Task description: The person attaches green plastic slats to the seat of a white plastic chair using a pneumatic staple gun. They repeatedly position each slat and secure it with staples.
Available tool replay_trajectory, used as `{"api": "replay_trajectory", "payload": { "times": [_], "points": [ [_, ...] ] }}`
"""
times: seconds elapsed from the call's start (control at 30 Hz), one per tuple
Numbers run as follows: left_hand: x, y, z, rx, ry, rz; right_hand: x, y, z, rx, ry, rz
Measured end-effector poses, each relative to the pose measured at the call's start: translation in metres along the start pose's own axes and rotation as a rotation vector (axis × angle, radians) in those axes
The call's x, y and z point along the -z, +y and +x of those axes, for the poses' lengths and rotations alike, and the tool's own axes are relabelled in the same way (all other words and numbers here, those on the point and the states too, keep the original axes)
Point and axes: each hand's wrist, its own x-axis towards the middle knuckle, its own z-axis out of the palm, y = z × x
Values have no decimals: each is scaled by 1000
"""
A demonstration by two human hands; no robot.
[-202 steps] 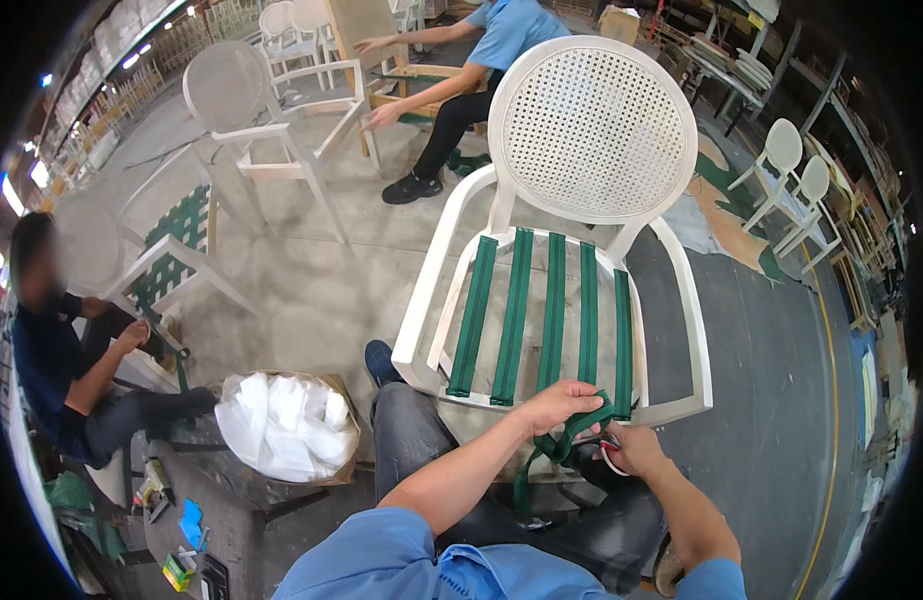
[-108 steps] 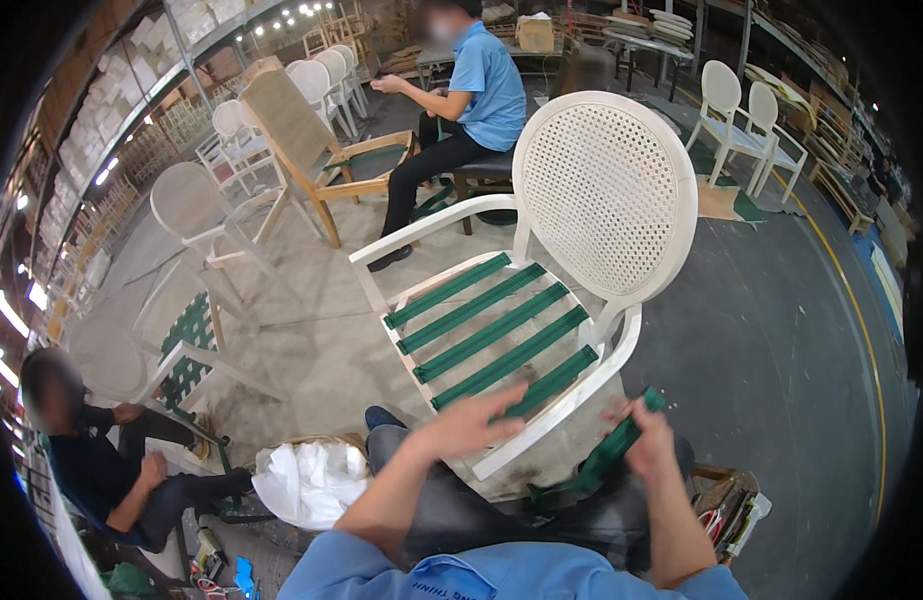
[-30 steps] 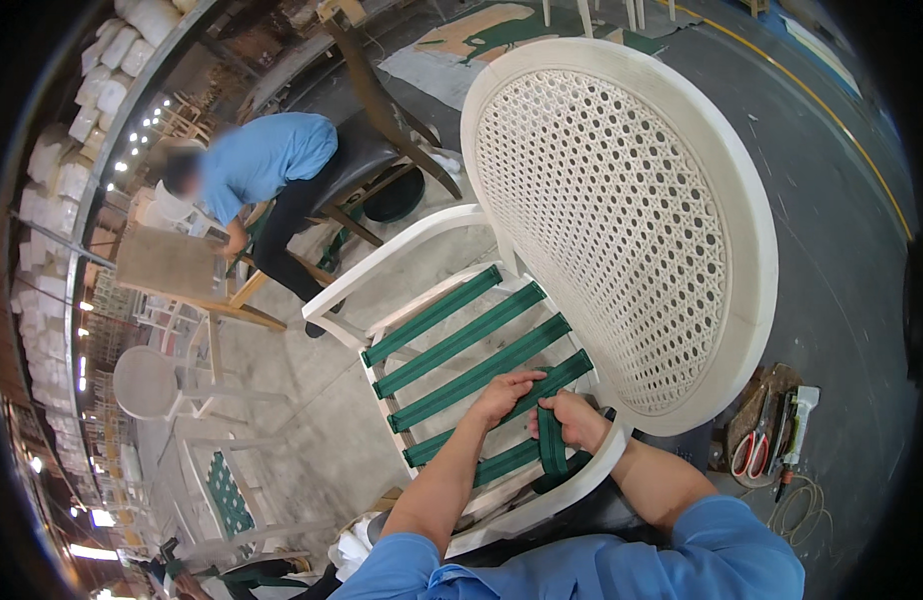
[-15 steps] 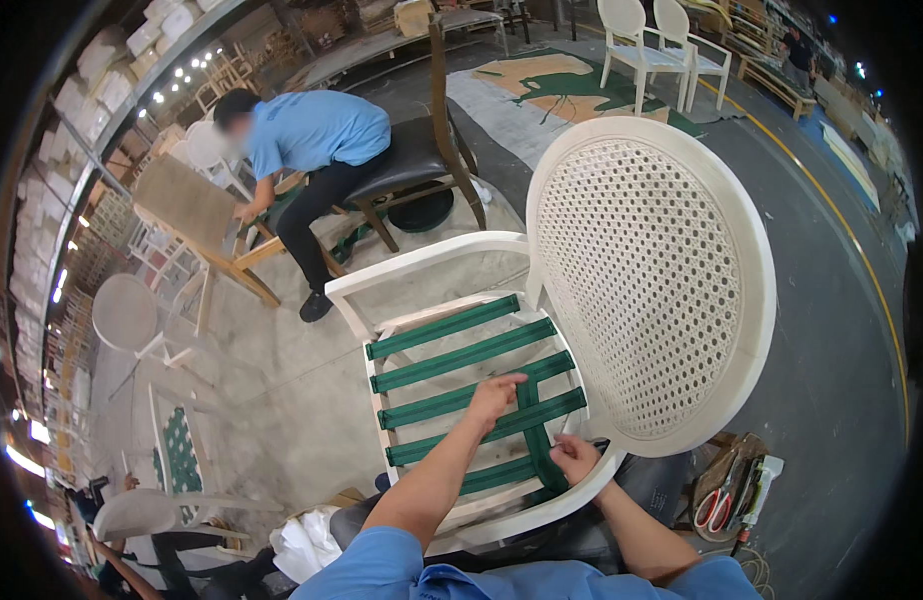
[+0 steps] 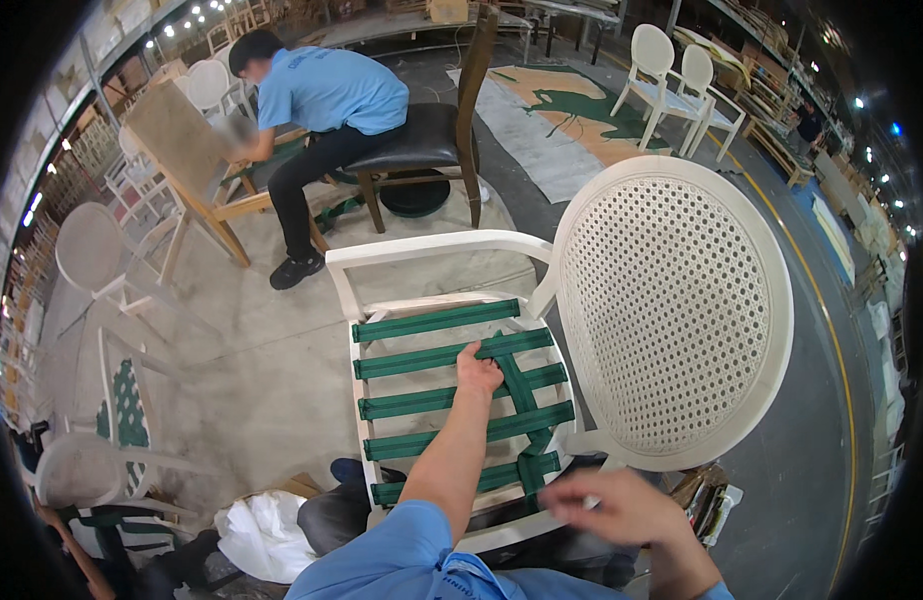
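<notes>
A white armchair frame (image 5: 437,245) stands before me, its oval back (image 5: 672,315) of woven cane at the right. Several green webbing straps (image 5: 412,404) run across the seat opening. Another green strap (image 5: 522,388) crosses them lengthwise, woven over and under. My left hand (image 5: 479,372) is at the far part of this crosswise strap, by the second strap from the far rail, with fingers closed on the webbing; some fingertips are hidden. My right hand (image 5: 622,508) hovers over the near right corner of the seat, curled and blurred by motion. A small pale spot shows at its fingers.
Ahead left, a co-worker in a blue shirt (image 5: 332,90) sits on a dark chair (image 5: 412,140) and bends over a wooden chair (image 5: 177,130). White plastic (image 5: 267,535) lies at lower left. Tools (image 5: 717,505) rest beside the chair at right. More white chairs (image 5: 652,70) stand behind.
My left hand has moved farther away, and the crosswise strap now reaches beyond the middle strap to the second one. My right hand has left the near seat corner, rising toward me.
</notes>
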Motion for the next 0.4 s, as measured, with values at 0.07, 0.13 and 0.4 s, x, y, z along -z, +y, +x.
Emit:
{"api": "replay_trajectory", "payload": {
  "times": [0.07, 0.13, 0.4],
  "points": [
    [7, 10, -2, -7, -126, -29, 6, 13, 65, -90, 198, 162],
    [22, 30, -1, -27, -257, 1, 19, 29, 148, -94, 382, 179],
    [34, 11, 21, 147, -371, 48, 8, 82, 168, -97, 89, -47]
  ]
}}
